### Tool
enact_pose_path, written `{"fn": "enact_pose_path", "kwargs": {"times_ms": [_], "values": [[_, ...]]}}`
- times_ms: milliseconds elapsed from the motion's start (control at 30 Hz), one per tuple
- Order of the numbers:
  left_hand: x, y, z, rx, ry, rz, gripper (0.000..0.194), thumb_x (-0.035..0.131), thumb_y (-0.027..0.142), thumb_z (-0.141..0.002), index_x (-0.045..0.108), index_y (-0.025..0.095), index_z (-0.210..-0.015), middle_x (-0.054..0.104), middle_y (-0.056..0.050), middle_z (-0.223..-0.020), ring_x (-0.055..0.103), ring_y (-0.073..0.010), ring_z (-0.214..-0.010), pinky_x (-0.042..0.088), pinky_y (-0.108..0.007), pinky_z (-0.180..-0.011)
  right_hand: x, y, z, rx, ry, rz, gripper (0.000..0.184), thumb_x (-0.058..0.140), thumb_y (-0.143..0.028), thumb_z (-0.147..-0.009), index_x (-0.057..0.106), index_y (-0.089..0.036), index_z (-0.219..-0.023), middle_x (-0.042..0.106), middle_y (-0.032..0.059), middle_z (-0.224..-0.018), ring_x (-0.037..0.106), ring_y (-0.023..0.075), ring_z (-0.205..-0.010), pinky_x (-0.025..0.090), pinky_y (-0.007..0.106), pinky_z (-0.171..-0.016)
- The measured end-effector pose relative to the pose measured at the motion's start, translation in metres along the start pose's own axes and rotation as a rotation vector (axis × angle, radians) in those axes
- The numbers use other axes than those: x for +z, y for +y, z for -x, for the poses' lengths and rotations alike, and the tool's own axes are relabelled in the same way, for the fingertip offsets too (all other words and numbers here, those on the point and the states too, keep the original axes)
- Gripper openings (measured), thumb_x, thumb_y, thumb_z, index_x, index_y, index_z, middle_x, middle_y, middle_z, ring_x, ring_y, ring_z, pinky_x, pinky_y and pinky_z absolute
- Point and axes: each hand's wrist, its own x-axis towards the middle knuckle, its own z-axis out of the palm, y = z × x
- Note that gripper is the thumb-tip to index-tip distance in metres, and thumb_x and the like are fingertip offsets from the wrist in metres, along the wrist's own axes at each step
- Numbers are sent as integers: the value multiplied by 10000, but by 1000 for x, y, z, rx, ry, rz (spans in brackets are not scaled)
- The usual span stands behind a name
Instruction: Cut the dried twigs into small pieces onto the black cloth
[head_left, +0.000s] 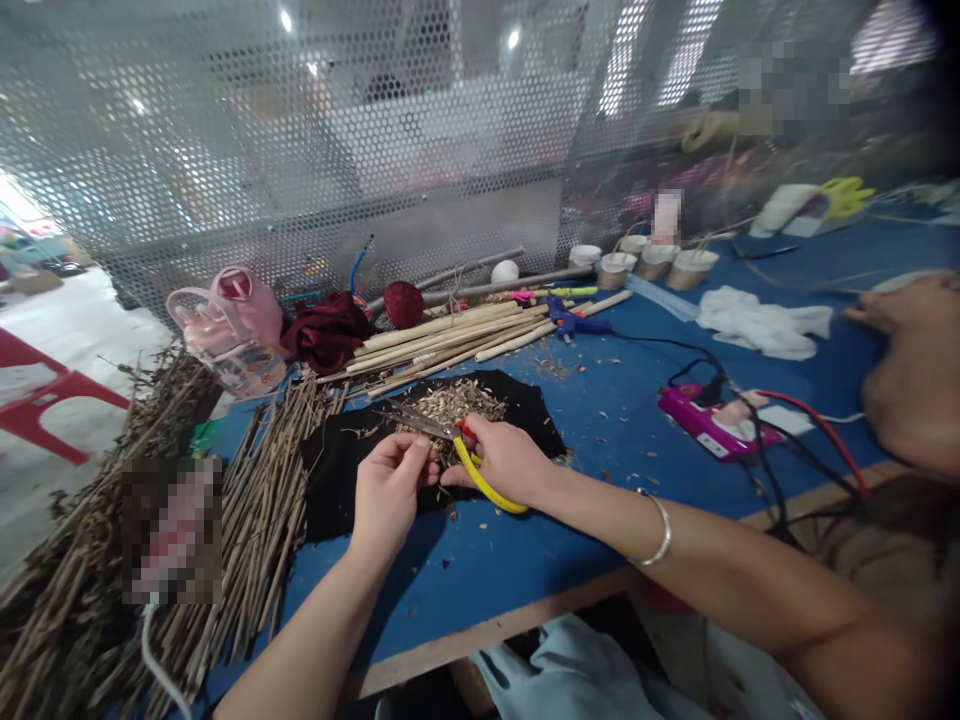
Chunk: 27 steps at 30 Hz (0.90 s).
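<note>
My right hand (pixel 501 458) is closed round the yellow handles of a pair of scissors (pixel 450 438); the blades point left over a black cloth (pixel 352 450). My left hand (pixel 390 488) is pinched next to the blades on something small that I cannot make out. A heap of chopped twig bits (pixel 456 400) lies on the cloth just beyond both hands. A silver bangle (pixel 660 525) sits on my right wrist.
Thin dry twigs (pixel 255 510) are piled at the left of the blue table (pixel 600 420). Behind lie pale sticks (pixel 457 335), dark red fabric (pixel 328 330), a pink bag (pixel 232 320), small cups (pixel 652 262). A pink power strip (pixel 705 422) with cables and another person's arm (pixel 911 370) are on the right.
</note>
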Motion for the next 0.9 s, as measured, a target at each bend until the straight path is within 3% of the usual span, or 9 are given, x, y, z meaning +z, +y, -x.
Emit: {"fn": "enact_pose_path", "kwargs": {"times_ms": [133, 267, 467, 667, 900], "values": [[-1, 0, -3, 8, 41, 14, 282, 674, 375, -653, 597, 123, -753, 599, -2, -634, 533, -73, -515, 443, -194, -515, 2, 2, -2, -1, -12, -1, 501, 557, -664, -659, 472, -195, -813, 589, 19, -693, 534, 139, -577, 271, 224, -504], [-3, -2, -6, 20, 89, 24, 267, 673, 369, -654, 578, 131, -730, 606, 0, -646, 539, -71, -524, 445, -188, -522, 2, -1, -1, -10, 1, 3, 546, 607, -644, -623, 464, -193, -895, 597, 25, -748, 566, 165, -646, 303, 233, -537], [-1, -2, -5, 13, 67, -29, 237, 666, 351, -655, 588, 132, -704, 619, -8, -650, 548, -80, -526, 439, -191, -515, -1, -8, 0, -85, 49, -24, 583, 641, -620, -594, 449, -179, -924, 575, 59, -850, 571, 203, -775, 349, 258, -607], [-1, -1, -3, 50, 31, -32, 203, 642, 333, -688, 584, 139, -696, 608, 5, -634, 543, -76, -525, 437, -194, -525, 0, -7, 2, -56, 5, -23, 535, 563, -656, -655, 439, -192, -891, 594, 34, -758, 566, 170, -644, 294, 235, -526], [-3, 1, -3, 58, 45, -52, 237, 652, 355, -685, 580, 129, -688, 598, 1, -624, 538, -77, -523, 445, -196, -529, 1, -1, -1, -8, -9, 60, 543, 547, -697, -635, 466, -198, -834, 605, 35, -714, 569, 178, -610, 271, 233, -498]]}}
